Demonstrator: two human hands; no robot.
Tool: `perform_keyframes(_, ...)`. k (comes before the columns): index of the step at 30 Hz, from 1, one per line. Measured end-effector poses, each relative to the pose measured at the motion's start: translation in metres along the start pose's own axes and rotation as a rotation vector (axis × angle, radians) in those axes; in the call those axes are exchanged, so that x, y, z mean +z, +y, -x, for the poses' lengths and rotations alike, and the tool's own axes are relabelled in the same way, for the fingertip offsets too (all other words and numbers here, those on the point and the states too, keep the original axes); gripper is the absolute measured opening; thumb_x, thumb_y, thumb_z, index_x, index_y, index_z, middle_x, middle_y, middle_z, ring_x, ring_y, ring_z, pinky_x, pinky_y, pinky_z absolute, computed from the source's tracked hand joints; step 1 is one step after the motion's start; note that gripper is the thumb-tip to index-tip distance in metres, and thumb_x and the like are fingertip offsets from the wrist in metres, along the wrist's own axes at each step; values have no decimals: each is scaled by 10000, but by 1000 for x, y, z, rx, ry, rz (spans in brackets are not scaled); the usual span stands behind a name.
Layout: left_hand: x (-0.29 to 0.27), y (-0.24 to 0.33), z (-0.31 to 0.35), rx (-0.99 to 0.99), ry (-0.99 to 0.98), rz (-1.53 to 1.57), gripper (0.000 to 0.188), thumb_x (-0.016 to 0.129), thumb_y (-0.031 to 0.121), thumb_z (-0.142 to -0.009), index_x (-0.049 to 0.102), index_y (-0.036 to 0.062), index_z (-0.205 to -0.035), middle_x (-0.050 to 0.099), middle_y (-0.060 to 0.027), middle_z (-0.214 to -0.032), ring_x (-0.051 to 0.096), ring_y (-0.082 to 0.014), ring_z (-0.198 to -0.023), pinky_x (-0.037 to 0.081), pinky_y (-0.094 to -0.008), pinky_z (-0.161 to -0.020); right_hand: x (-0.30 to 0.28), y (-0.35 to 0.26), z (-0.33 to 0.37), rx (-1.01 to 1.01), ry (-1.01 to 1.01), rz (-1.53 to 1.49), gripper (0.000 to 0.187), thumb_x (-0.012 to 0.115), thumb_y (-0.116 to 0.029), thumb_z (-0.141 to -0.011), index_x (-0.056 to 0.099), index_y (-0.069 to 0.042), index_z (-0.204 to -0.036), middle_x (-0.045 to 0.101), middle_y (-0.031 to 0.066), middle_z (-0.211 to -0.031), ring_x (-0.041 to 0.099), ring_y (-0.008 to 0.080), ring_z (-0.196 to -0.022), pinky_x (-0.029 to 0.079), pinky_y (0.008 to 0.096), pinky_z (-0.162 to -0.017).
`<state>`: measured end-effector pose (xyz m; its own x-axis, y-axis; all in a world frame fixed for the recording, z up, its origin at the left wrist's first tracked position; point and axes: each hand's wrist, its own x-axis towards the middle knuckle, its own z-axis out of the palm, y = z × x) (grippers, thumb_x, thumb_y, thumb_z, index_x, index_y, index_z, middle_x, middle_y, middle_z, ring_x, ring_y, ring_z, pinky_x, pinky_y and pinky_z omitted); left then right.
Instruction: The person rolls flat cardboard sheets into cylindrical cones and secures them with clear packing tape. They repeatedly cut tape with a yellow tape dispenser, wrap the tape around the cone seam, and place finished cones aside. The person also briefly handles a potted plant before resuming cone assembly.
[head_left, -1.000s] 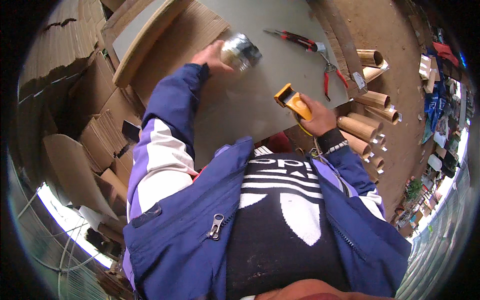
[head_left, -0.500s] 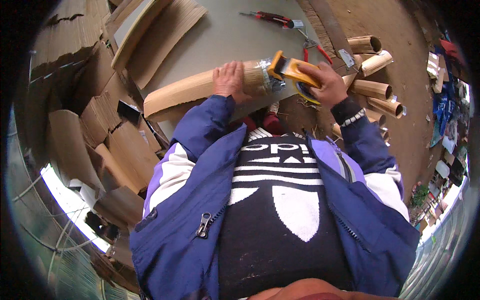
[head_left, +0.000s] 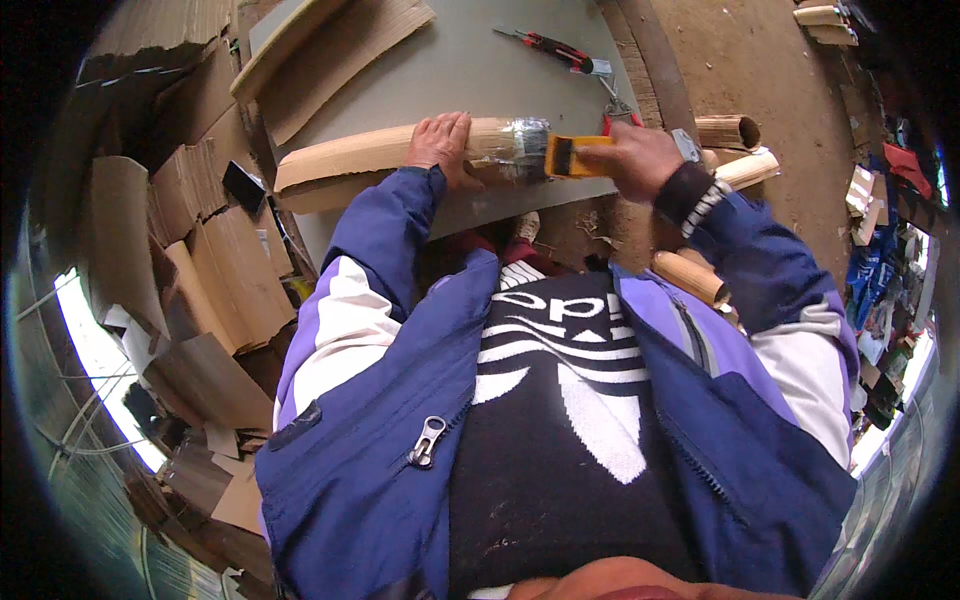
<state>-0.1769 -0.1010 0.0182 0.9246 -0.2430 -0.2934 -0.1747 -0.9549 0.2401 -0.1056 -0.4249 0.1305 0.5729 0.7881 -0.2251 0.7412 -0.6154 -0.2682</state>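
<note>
A rolled brown cardboard tube [head_left: 350,155] lies across the near side of a grey tabletop [head_left: 470,75]. My left hand [head_left: 440,148] grips it around the middle from above. Shiny transparent tape [head_left: 524,142] wraps the tube's right end. In my closed right hand [head_left: 645,163] is a yellow tape dispenser [head_left: 578,157], its head right at the taped end. The dispenser's tape roll is hidden from view. Just beyond that hand lie red-handled pliers [head_left: 612,112], partly covered by it, and a red and black utility knife [head_left: 552,50].
Curved cardboard pieces [head_left: 350,60] lie at the tabletop's far left. Stacked cardboard sheets [head_left: 235,280] crowd the left side. Several finished-looking cardboard tubes [head_left: 728,132] lie on the brown floor [head_left: 735,60] to the right. Piled odds and ends line the far right.
The dispenser has swung level and come down against the tube's taped end. My left hand has shifted slightly left with the tube. My right forearm now covers more of the floor tubes.
</note>
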Motion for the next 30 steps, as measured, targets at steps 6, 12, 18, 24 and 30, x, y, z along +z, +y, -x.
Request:
perform_keyframes(6, -12, 17, 5, 110, -41, -172, 1121, 824, 495, -664, 251, 88, -1538, 273, -109, -1594, 245, -300, -1477, 210, -529, -1170, 54, 32, 27, 70, 127, -40, 440, 689, -156, -826, 664, -364, -1212, 595, 71, -922, 657, 282, -865, 542, 415, -678)
perform_keyframes(12, -20, 34, -27, 71, -79, -215, 1186, 847, 490, -622, 217, 98, -1547, 275, -123, -1585, 237, -296, -1474, 158, -512, -1199, 98, 67, 15, 244, 247, -327, 535, 689, -148, -826, 618, -378, -1304, 611, 79, -970, 647, 291, -887, 543, 392, -758)
perform_keyframes(18, -33, 63, -88, 82, -22, -184, 1185, 848, 596, -531, 356, 82, -1479, 433, -141, -1469, 381, -313, -1376, 247, -475, -1157, 169, 85, -20, 350, 243, -1283, 577, 665, -130, -829, 580, -285, -1379, 635, 89, -1275, 638, 194, -1080, 483, 299, -931)
perform_keyframes(24, -47, 48, -117, 94, -106, -107, 1050, 831, 524, -548, 453, 89, -1425, 535, -121, -1376, 485, -294, -1300, 377, -390, -1101, 229, 11, -6, 424, 592, -1774, 697, 637, -11, -802, 429, -22, -1468, 532, 77, -1411, 495, 173, -1284, 358, 305, -1102)
perform_keyframes(30, -44, 34, -129, 161, -108, -50, 1015, 828, 537, -552, 483, 119, -1410, 560, -125, -1353, 504, -305, -1286, 395, -393, -1093, 247, -98, 75, 589, 622, -1817, 702, 701, -70, -802, 454, -47, -1459, 554, 95, -1400, 527, 176, -1262, 381, 297, -1080)
